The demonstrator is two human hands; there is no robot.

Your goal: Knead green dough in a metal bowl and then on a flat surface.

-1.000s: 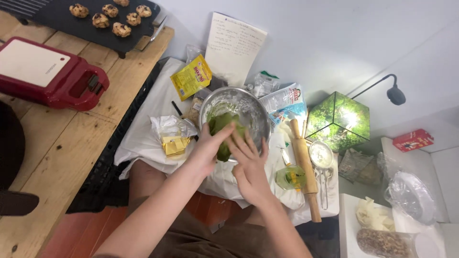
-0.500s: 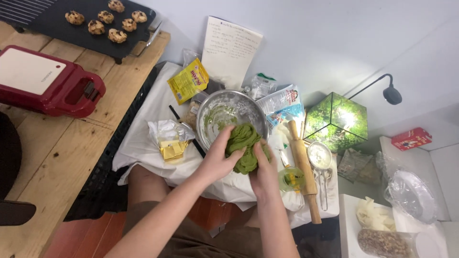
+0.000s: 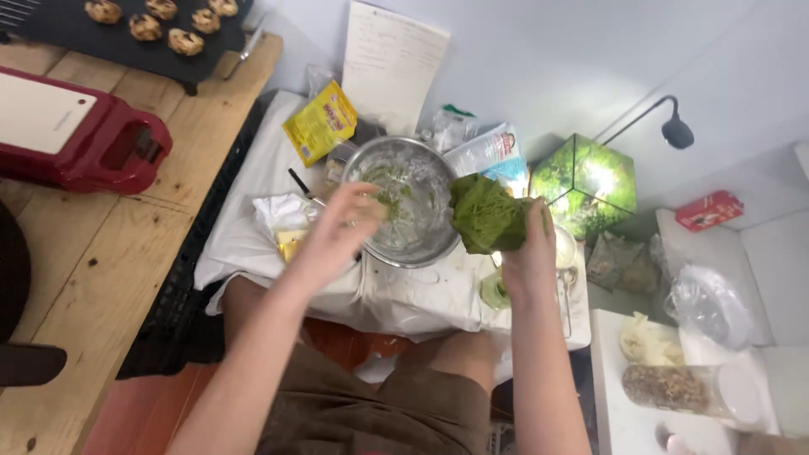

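Bowl (image 3: 404,202) ringed by packets (image 3: 320,122) & lamp (image 3: 581,181); wood table (image 3: 109,236) open.

Lighting: bright, even, soft daylight character; shadows faint. Added source: a glowing green glass lamp (image 3: 583,181) at right, its panel blown out to white. Glare: pale sheen on the metal bowl (image 3: 404,202) and on the white wall behind. Blur: left hand (image 3: 337,232) smeared by motion; right hand (image 3: 529,253) and green dough (image 3: 487,215) slightly soft. Edges: wide-angle bending of the wooden table (image 3: 109,253) at left. Near bottom dimmer.
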